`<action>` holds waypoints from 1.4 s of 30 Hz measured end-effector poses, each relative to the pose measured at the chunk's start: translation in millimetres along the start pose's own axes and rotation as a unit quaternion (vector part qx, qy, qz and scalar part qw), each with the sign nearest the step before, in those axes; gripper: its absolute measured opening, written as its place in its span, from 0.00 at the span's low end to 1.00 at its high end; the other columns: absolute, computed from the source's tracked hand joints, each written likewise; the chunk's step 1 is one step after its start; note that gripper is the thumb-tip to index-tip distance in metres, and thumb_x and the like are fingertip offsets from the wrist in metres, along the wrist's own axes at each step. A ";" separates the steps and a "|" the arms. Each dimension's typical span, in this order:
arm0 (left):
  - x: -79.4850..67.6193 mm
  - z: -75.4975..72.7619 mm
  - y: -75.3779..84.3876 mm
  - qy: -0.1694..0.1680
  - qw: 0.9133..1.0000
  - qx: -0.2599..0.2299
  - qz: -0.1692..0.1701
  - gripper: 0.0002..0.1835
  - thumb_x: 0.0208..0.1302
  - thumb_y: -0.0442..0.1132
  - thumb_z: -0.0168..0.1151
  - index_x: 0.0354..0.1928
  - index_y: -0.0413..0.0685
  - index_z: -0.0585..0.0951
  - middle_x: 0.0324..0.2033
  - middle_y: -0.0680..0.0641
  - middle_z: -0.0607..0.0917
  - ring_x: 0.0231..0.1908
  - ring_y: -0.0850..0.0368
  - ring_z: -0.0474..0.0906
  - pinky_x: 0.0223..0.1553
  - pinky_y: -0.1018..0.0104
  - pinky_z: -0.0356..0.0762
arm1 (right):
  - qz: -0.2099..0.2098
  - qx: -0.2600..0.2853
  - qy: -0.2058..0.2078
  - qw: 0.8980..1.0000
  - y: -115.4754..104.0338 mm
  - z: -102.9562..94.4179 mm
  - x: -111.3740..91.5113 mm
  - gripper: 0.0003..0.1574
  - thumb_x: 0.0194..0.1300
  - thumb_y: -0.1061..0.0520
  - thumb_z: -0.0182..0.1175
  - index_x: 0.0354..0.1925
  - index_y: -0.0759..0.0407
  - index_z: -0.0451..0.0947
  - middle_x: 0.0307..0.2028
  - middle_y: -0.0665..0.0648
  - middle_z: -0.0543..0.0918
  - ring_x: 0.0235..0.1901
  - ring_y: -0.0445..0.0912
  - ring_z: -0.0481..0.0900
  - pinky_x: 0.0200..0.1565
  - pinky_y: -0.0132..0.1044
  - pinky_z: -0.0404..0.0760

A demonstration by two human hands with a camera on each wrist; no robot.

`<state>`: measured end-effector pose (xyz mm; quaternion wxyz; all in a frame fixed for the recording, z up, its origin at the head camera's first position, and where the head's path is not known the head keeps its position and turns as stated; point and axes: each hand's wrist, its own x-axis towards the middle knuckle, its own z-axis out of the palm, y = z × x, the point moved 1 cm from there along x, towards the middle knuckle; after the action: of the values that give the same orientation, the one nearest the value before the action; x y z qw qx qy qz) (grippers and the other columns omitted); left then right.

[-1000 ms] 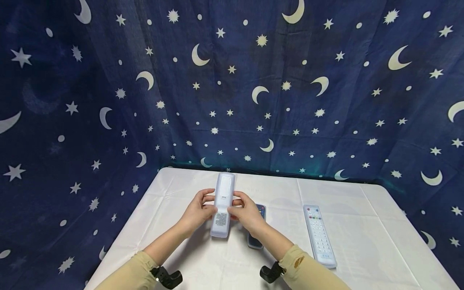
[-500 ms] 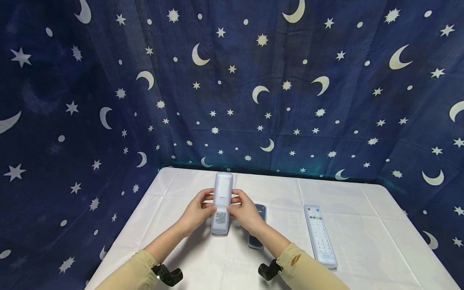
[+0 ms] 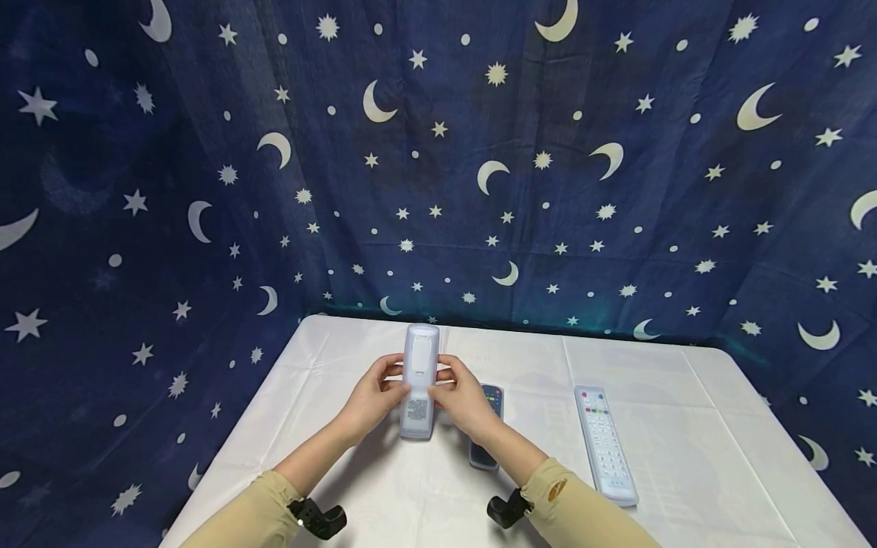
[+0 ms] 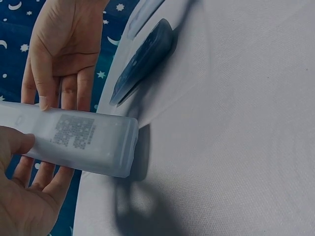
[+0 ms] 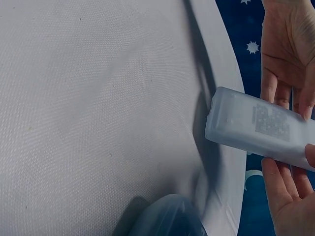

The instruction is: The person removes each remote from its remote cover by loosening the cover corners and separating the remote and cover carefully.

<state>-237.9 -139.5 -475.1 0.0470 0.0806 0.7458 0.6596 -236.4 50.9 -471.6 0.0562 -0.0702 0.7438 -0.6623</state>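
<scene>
A white remote control in a translucent sleeve is held up over the table, its back with battery cover and printed label facing me. My left hand grips its left edge, thumb on the back and fingers behind. On the opposite edge my right hand pinches it the same way. In the left wrist view the remote's label end shows between both hands, with a shadow below. The right wrist view shows that end too. Its button side is hidden.
A dark remote in a clear sleeve lies partly under my right forearm. Farther right, a white remote lies buttons up on the white-covered table. A blue star-and-moon curtain hangs behind and to the left.
The held remote has shifted very slightly left and its near end has tipped up a little. Both hands keep their grip; the other remotes stay put.
</scene>
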 end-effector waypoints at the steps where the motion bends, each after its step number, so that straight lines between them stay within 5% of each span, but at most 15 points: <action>1: 0.0 -0.1 -0.2 0.000 1.000 0.002 0.002 0.29 0.69 0.26 0.62 0.70 0.43 0.69 0.57 0.39 0.79 0.50 0.48 0.81 0.48 0.48 0.82 | -0.002 0.000 0.000 1.000 -0.6 0.1 -0.3 0.34 0.67 0.70 0.62 0.69 0.61 0.68 0.47 0.65 0.80 0.42 0.50 0.83 0.47 0.56 0.85; 31: -3.1 -1.3 -3.5 0.012 1.000 0.010 -0.003 0.28 0.68 0.26 0.63 0.68 0.42 0.70 0.54 0.39 0.80 0.47 0.49 0.82 0.48 0.49 0.81 | -0.016 -0.015 -0.008 1.000 5.4 2.9 -0.6 0.32 0.69 0.68 0.63 0.69 0.62 0.67 0.47 0.64 0.79 0.42 0.51 0.82 0.46 0.56 0.85; 42: 5.0 -5.4 11.2 0.017 1.000 -0.015 -0.002 0.24 0.75 0.42 0.61 0.67 0.41 0.69 0.58 0.39 0.76 0.57 0.48 0.76 0.58 0.48 0.78 | -0.016 -0.033 -0.017 0.999 2.9 5.0 -3.5 0.30 0.70 0.68 0.62 0.67 0.61 0.68 0.48 0.66 0.79 0.43 0.50 0.82 0.47 0.52 0.86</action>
<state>-243.2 -142.6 -463.1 0.0365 0.0671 0.7366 0.6720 -232.2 47.0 -475.2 0.0558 -0.0949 0.7632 -0.6367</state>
